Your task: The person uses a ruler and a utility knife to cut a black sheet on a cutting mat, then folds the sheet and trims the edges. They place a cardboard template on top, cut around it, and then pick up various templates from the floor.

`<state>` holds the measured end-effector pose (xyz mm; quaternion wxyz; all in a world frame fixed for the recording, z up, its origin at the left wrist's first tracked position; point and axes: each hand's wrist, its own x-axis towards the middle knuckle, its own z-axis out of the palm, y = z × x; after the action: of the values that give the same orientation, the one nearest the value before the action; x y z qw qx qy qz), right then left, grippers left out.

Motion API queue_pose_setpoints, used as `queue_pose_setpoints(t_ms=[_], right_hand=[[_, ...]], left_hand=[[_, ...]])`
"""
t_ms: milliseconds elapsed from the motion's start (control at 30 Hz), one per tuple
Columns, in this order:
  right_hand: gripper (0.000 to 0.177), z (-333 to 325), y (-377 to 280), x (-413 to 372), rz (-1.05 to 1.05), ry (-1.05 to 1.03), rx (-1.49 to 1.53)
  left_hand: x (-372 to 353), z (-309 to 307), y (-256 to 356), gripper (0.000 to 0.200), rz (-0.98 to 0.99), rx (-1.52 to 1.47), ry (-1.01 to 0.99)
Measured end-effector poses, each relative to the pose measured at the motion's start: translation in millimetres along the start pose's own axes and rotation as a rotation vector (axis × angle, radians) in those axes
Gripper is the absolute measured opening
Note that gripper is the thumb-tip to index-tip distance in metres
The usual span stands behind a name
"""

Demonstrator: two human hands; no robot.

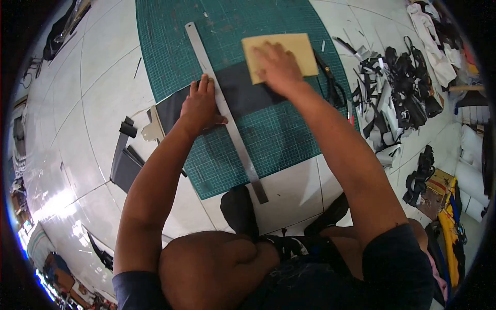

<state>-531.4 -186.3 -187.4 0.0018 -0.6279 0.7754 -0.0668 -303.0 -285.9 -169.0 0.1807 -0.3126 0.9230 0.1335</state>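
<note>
A green cutting mat point(279, 139) lies on the floor with a strip of black material point(240, 88) across it. Over the strip, running lengthwise toward my body, is a long metal ruler point(227, 111). My left hand point(201, 106) presses on the black strip at the ruler's left edge, fingers spread. My right hand point(279, 67) rests flat on a tan rectangular piece point(305, 51), which covers part of the strip's right end. Black-handled scissors point(335, 85) lie right of the tan piece.
A heap of black and white scraps point(398, 93) lies on the tiled floor at the right. Dark folded pieces point(126, 165) and a roll point(128, 127) are left of the mat. A red-and-white tool point(351, 112) sits near the mat's right edge.
</note>
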Motion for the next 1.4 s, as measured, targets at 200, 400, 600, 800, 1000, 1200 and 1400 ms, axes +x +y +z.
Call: queue_pose_setpoints(t_ms=[200,400,600,800,1000,1200,1400], right_hand=[[0.048,-9.1,107.8,-114.9,0.600,0.434,-0.062],[0.055,-12.6,84.0,-271.8,1.129,0.031,-0.158],[0.038,19.5,86.1,-300.1,1.060,0.500,0.279],[0.038,-12.9,-2.7,-203.7,0.996,0.354,0.876],[0.038,-16.6,-106.7,-100.1,0.735,-0.363,0.823],[0.037,-46.8,-143.9,-31.0,0.551,-0.512,0.539],[0.031,-28.9,-147.7,-15.0,0.593,-0.452,0.570]], left_hand=[[0.3,-7.4,3.3,0.123,-0.025,-0.001,-0.044],[1.5,-17.8,5.0,0.126,-0.033,0.029,-0.146],[3.9,-19.0,7.3,0.126,-0.041,0.066,-0.189],[4.4,-14.6,4.6,0.126,-0.032,0.046,-0.153],[1.9,-12.6,4.5,0.125,-0.033,0.037,-0.113],[-1.3,-8.9,-2.3,0.125,-0.006,0.044,-0.054],[0.7,-8.6,-2.6,0.105,0.013,0.094,-0.075]])
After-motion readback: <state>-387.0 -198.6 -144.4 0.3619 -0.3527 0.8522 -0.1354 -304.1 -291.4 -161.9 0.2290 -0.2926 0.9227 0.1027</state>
